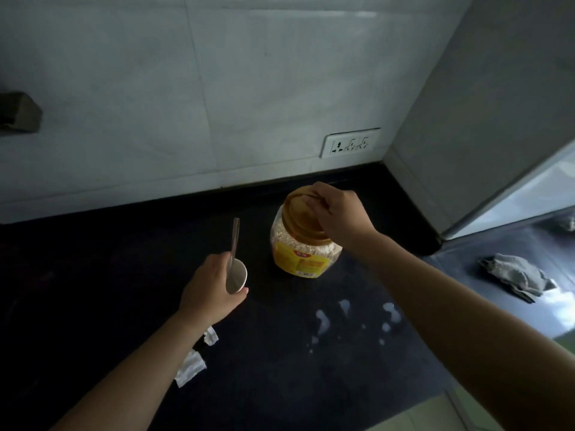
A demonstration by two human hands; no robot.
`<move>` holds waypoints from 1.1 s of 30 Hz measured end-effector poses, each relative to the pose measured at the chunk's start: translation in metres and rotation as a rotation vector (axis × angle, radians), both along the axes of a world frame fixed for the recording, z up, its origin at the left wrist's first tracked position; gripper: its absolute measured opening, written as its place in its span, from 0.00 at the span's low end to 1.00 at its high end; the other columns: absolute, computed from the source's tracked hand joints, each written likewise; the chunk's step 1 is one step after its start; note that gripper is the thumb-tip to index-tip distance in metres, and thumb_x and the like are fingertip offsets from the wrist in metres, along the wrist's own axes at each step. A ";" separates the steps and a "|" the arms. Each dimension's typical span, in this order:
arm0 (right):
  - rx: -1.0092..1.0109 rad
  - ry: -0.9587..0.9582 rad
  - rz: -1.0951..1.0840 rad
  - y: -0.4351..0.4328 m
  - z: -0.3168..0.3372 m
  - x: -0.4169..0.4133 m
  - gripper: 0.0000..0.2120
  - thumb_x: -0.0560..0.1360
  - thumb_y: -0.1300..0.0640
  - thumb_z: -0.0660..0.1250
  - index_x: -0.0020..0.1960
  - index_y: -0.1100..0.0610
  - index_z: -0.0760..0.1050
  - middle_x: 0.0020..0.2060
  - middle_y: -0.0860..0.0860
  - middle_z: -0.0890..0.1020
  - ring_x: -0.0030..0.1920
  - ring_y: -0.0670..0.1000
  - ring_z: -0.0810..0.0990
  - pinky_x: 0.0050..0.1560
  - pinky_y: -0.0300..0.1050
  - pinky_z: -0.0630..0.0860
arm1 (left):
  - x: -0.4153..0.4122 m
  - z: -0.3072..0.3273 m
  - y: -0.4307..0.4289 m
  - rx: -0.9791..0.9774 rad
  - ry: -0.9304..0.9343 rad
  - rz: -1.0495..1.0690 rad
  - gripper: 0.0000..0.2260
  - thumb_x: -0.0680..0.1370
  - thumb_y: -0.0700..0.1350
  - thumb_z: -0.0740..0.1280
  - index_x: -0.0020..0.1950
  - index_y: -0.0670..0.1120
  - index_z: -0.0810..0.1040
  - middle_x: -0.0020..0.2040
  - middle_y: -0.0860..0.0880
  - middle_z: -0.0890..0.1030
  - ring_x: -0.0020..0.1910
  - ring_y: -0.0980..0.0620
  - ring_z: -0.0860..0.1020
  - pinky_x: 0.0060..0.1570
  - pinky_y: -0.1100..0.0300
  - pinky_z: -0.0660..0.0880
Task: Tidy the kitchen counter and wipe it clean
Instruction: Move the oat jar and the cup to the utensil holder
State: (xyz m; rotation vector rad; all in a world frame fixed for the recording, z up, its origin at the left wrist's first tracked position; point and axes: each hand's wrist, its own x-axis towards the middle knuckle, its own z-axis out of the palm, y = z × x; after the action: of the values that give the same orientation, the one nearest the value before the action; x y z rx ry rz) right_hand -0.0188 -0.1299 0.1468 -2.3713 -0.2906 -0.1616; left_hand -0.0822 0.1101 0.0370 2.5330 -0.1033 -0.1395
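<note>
A dark block (19, 112) juts from the tiled wall (124, 88) at the far left, above the back edge of the black counter (93, 275). Near the counter's front edge, two torn white paper scraps (189, 367) lie partly under the left forearm. The left hand (209, 293) is closed around a small white cup (237, 275), held over the middle of the counter; whether the cup touches the surface cannot be told. A metal spoon (235, 241) stands in the cup, its handle leaning up and toward the back wall. Just right of the cup, a clear jar (303, 247) with a yellow label stands on the counter toward the back edge, filled with pale flakes and a little tilted in this wide view. The right hand (340, 213) rests on its brown lid (303, 214), fingers curled over the far rim and grasping it. In front of the jar, toward the front edge, white splashes (354, 318) dot the dark surface. On the wall behind the jar sits a white socket plate (351, 143), close to the back right corner. A pale cabinet side (482, 119) closes that corner. Beyond it, to the right, a crumpled grey cloth (518, 276) lies on a glossy stretch of counter near the right edge, well apart from both hands.
</note>
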 end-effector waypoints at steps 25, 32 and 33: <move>0.192 -0.058 -0.036 -0.110 -0.006 -0.424 0.05 0.73 0.51 0.65 0.38 0.46 0.73 0.27 0.39 0.74 0.32 0.41 0.76 0.29 0.30 0.68 | -0.405 0.039 -0.117 -0.213 -0.136 0.217 0.28 0.65 0.48 0.77 0.63 0.50 0.72 0.55 0.56 0.70 0.52 0.59 0.71 0.46 0.70 0.64; 0.046 0.163 0.191 -0.106 -0.048 -0.529 0.10 0.74 0.52 0.65 0.39 0.57 0.75 0.29 0.49 0.77 0.30 0.47 0.75 0.28 0.41 0.70 | -0.561 0.034 -0.119 -0.181 0.009 0.364 0.31 0.63 0.59 0.72 0.64 0.52 0.70 0.55 0.60 0.70 0.53 0.63 0.69 0.48 0.70 0.65; 0.039 0.177 0.225 -0.100 -0.049 -0.538 0.10 0.74 0.52 0.65 0.38 0.56 0.75 0.29 0.48 0.77 0.30 0.47 0.74 0.28 0.39 0.69 | -0.578 0.034 -0.114 -0.162 0.017 0.403 0.32 0.63 0.60 0.71 0.65 0.52 0.70 0.56 0.59 0.70 0.54 0.61 0.70 0.50 0.66 0.67</move>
State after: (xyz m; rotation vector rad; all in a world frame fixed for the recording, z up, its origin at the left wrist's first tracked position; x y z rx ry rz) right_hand -0.5567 -0.2303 0.0973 -2.2764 -0.4603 0.1461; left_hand -0.6599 -0.0035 0.0711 2.3365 0.3856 0.0084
